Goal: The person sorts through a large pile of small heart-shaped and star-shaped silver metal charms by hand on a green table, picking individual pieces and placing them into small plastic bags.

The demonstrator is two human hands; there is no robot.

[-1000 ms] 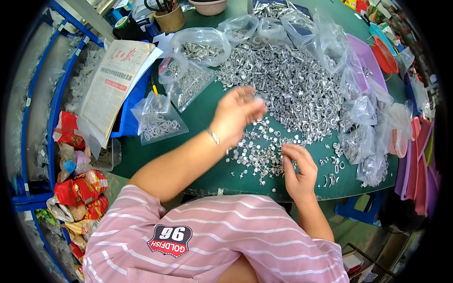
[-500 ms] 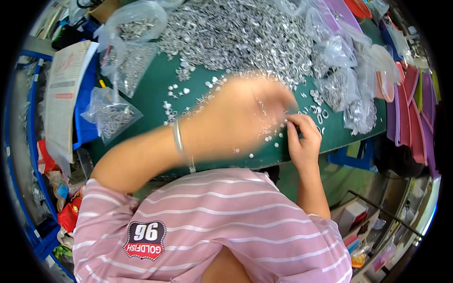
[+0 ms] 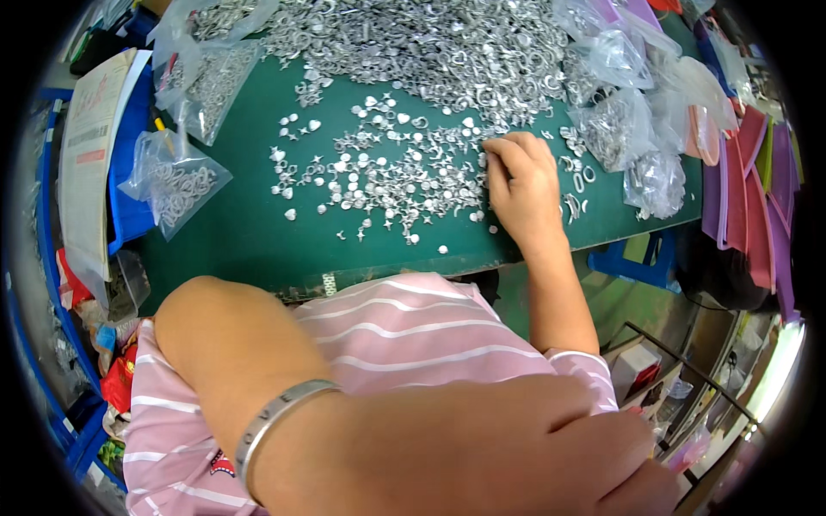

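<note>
Small silver metal pieces [image 3: 404, 181], among them stars, round discs and rings, lie spread out on the green tabletop [image 3: 215, 258]. At the right edge of this spread rests my right hand [image 3: 527, 193], its fingers bent and the fingertips drawn together beside the pieces. Whatever may be between those fingertips is hidden. My left arm, with a silver bangle on the wrist, crosses low in front of my striped shirt. Close up at the lower right, my left hand [image 3: 568, 447] is away from the table, its fingers folded out of sight or cut off.
A large heap of silver metal pieces [image 3: 422, 60] covers the table's far side. Clear plastic bags of pieces [image 3: 181, 185] lie at the left, with more bags [image 3: 615, 129] at the right. Papers [image 3: 90, 155] lean by a blue bin. Pink and purple panels [image 3: 748, 189] stand at far right.
My left hand has swung back from over the spread pieces toward my body at the lower right, uncovering them. My right hand has shifted slightly left and farther onto the table.
</note>
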